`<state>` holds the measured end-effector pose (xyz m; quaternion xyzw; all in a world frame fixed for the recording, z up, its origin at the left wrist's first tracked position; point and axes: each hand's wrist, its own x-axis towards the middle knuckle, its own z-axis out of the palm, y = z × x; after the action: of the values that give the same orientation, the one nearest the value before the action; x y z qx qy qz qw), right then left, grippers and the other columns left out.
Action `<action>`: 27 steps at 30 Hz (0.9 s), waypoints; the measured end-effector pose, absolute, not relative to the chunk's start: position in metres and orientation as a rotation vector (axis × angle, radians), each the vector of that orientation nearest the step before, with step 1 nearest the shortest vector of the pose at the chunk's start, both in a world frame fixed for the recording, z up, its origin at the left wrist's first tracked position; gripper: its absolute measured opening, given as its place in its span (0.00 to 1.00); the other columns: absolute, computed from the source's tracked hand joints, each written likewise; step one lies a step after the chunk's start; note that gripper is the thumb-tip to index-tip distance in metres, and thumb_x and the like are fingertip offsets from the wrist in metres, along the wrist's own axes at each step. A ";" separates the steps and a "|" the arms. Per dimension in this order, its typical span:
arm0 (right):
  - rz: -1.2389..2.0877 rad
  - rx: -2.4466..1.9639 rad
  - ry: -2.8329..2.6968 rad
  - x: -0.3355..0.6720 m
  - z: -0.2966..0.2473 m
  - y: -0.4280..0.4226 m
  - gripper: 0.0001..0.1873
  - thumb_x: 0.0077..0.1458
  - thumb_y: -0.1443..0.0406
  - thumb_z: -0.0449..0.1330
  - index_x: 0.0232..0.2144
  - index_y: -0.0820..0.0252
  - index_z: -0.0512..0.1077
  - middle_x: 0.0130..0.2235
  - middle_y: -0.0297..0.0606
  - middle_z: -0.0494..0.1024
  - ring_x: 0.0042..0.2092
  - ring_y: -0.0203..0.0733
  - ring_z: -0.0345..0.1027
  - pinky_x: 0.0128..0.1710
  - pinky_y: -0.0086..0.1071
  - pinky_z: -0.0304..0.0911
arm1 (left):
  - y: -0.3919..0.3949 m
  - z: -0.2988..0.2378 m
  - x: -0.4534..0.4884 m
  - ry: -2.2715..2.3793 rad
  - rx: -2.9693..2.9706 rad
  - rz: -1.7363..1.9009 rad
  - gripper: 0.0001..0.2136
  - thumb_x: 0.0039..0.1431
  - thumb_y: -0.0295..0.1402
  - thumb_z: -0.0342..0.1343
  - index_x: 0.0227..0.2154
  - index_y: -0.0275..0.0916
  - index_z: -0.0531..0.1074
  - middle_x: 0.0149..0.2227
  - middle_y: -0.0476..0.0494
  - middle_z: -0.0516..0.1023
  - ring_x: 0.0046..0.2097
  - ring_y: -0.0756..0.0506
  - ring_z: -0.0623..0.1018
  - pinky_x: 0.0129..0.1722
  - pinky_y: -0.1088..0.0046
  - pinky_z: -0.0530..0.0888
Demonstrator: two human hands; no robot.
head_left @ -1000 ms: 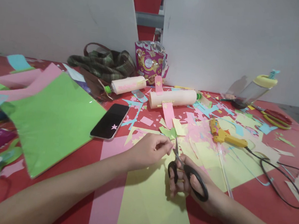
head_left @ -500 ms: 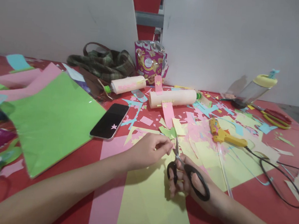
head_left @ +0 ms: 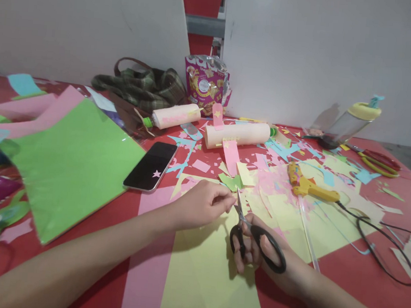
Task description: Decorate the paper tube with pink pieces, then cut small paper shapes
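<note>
My right hand (head_left: 271,260) grips black-handled scissors (head_left: 252,230), fingers through the loops, blades pointing up and away from me. My left hand (head_left: 204,204) is closed in a pinch right at the blade tips, holding a tiny scrap of paper that is too small to make out. Both hands hover over a large pale yellow sheet (head_left: 202,278) lying on the red table (head_left: 360,278), with a pink strip (head_left: 147,264) alongside it.
A phone (head_left: 151,165) and green sheet (head_left: 71,161) lie left. Two paper-wrapped rolls (head_left: 238,134), a snack bag (head_left: 206,83) and plaid cloth (head_left: 142,88) sit behind. A yellow glue gun (head_left: 307,184) with black cord (head_left: 384,246), a bottle (head_left: 352,121) and red scissors (head_left: 379,159) lie right. Scraps litter the middle.
The scissors have tilted a little leftward and the blades sit closer to my left fingertips. Both hands stay in nearly the same place.
</note>
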<state>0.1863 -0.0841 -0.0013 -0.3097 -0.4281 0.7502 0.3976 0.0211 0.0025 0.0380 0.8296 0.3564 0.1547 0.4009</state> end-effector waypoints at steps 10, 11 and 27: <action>1.925 -0.799 -1.084 0.188 -0.002 -0.082 0.19 0.48 0.50 0.51 0.30 0.61 0.58 0.26 0.32 0.63 0.24 0.32 0.62 0.25 0.28 0.51 | 0.004 0.040 0.021 0.927 2.110 0.352 0.13 0.52 0.32 0.41 0.15 0.35 0.58 0.16 0.53 0.57 0.21 0.55 0.59 0.20 0.80 0.55; 1.927 -0.797 -1.076 0.187 -0.002 -0.082 0.19 0.48 0.50 0.51 0.30 0.61 0.58 0.26 0.31 0.63 0.24 0.32 0.62 0.24 0.27 0.51 | 0.004 0.040 0.021 0.931 2.108 0.348 0.13 0.53 0.32 0.41 0.15 0.35 0.58 0.16 0.53 0.57 0.21 0.55 0.59 0.20 0.80 0.54; 1.913 -0.898 -1.091 0.188 -0.003 -0.082 0.17 0.50 0.52 0.50 0.28 0.60 0.57 0.23 0.31 0.65 0.18 0.28 0.59 0.19 0.24 0.47 | 0.005 0.038 0.020 0.971 1.954 0.316 0.14 0.53 0.37 0.42 0.16 0.36 0.59 0.16 0.54 0.53 0.19 0.55 0.55 0.18 0.79 0.52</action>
<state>0.1879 -0.0822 -0.0029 -0.3503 -0.4258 0.7466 0.3723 0.0201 0.0052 0.0379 0.7909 0.3928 0.1278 0.4515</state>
